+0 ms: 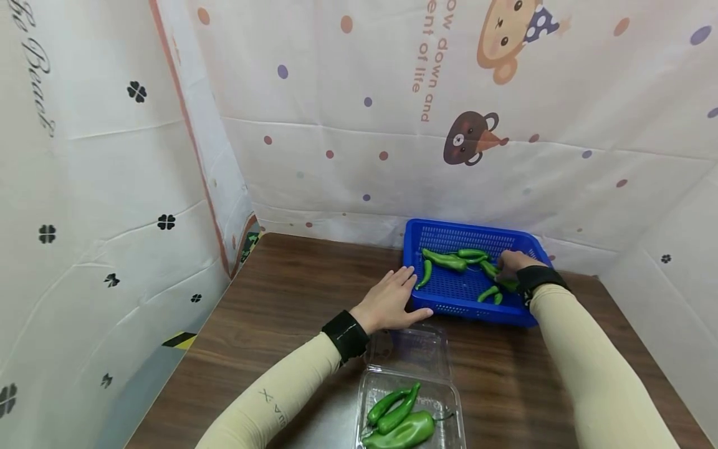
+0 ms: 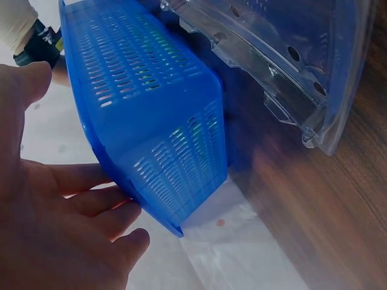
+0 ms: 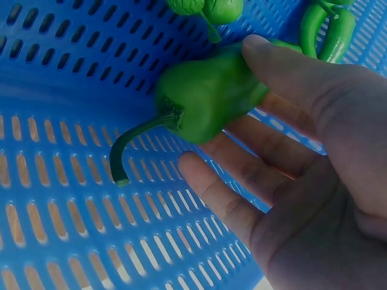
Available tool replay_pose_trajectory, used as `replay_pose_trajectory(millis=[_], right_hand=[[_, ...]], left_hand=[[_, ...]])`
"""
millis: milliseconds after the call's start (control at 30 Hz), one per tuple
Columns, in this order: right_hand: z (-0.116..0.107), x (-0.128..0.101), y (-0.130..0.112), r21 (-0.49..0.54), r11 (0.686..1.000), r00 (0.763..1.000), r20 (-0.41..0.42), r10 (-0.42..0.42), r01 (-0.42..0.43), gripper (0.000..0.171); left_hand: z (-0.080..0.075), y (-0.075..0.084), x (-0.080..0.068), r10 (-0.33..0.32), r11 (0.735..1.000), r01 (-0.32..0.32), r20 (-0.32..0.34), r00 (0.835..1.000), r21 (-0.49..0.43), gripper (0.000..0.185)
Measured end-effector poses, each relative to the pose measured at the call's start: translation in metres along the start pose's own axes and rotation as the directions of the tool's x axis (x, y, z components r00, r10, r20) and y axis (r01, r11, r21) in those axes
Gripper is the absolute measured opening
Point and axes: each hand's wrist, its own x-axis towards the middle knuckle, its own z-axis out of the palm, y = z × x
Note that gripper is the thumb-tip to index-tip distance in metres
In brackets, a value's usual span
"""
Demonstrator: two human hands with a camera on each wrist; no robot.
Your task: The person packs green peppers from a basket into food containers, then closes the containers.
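the green pepper [image 3: 208, 99] lies inside the blue basket [image 1: 443, 240], right of centre in the head view, and the right hand [image 3: 302, 157] grips it, thumb over the top and fingers curled under. it is glossy, plump and bright green, with a long curved stem pointing to the lower left of the right wrist view. the basket sits on a dark wood-grain table [image 1: 291, 293], backed by white cloth walls printed with dots, cartoon bears and black clovers. the left hand [image 1: 389, 299] rests flat and open, fingers straight against the basket's near left corner. more peppers [image 1: 445, 259] lie scattered on the slotted floor around the held one. at the bottom centre of the head view an open clear clamshell box [image 1: 409, 399] holds three peppers, its lid towards the basket.
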Motion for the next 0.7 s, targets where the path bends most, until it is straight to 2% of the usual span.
replay_pose_trajectory(millis=[400,700], right_hand=[[0.004,-0.003,-0.003,0.021,1.000,1.000,-0.011,-0.018,0.019,0.048],[0.008,-0.010,-0.007,0.026,0.999,0.999,-0.050,-0.021,0.023,0.045]], left_hand=[[0.003,-0.003,-0.002,0.009,1.000,-0.008,-0.018,1.000,0.015,0.084],[0.004,-0.004,-0.003,0.027,1.000,-0.027,-0.021,0.999,0.015,0.084]])
